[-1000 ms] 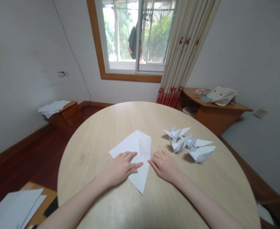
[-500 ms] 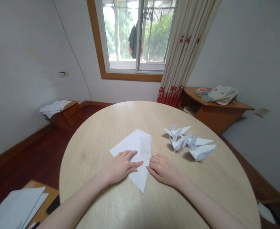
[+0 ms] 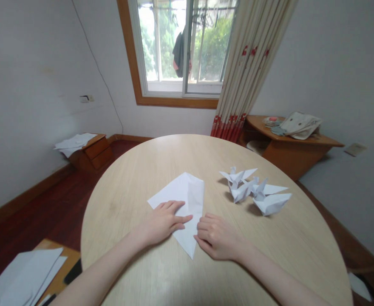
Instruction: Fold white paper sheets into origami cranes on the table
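A white folded paper sheet (image 3: 187,193), triangular in outline, lies flat on the round wooden table (image 3: 161,161). My left hand (image 3: 164,221) rests flat on its near left part with fingers stretched out. My right hand (image 3: 217,236) sits at the sheet's right edge near the lower tip, its fingers curled against that edge. To the right stand several folded white paper cranes (image 3: 257,191), untouched by either hand.
A wooden corner desk (image 3: 289,146) with a bag stands at the right wall. A low cabinet (image 3: 89,151) with papers is at the left wall. Loose white sheets (image 3: 21,276) lie on a stool at the lower left. Window and curtain are behind the table.
My right hand has slid down along the sheet's right edge toward me, and its fingers have curled more. My left hand has stayed pressed on the paper.
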Tool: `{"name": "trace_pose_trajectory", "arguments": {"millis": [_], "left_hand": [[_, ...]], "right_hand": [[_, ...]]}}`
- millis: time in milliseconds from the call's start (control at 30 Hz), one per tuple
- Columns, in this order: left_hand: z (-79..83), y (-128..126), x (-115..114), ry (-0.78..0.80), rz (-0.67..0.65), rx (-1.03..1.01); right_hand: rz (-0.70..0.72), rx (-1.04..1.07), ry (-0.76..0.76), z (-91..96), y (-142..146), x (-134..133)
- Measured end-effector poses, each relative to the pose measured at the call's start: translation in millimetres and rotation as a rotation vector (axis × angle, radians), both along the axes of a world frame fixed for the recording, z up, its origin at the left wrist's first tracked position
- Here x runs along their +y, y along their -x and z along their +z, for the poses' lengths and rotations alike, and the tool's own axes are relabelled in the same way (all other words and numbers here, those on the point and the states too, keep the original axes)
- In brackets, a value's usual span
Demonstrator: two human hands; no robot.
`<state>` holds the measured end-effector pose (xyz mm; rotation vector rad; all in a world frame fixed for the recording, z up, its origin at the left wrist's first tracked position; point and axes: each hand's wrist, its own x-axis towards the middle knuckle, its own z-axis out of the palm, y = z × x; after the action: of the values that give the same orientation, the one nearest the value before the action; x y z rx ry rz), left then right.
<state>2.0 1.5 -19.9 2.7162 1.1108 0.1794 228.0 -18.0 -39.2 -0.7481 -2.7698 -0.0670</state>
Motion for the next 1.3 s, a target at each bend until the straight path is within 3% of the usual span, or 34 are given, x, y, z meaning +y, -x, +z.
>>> {"name": "trace_pose_trajectory", "arguments": {"millis": [833, 1167, 1300], "left_hand": [[0.3, 0.3, 0.9, -0.007, -0.001, -0.018], [-3.3, 1.8, 1.8, 0.002, -0.002, -0.057], [-1.4, 1.5, 1.4, 0.017, -0.008, -0.054]], "right_hand": [[0.139, -0.046, 0.082, 2.1, 11.6, -20.1], [0.173, 0.004, 0.097, -3.6, 13.0, -22.0], [0.141, 0.135, 0.106, -5.4, 11.6, -15.8]]}}
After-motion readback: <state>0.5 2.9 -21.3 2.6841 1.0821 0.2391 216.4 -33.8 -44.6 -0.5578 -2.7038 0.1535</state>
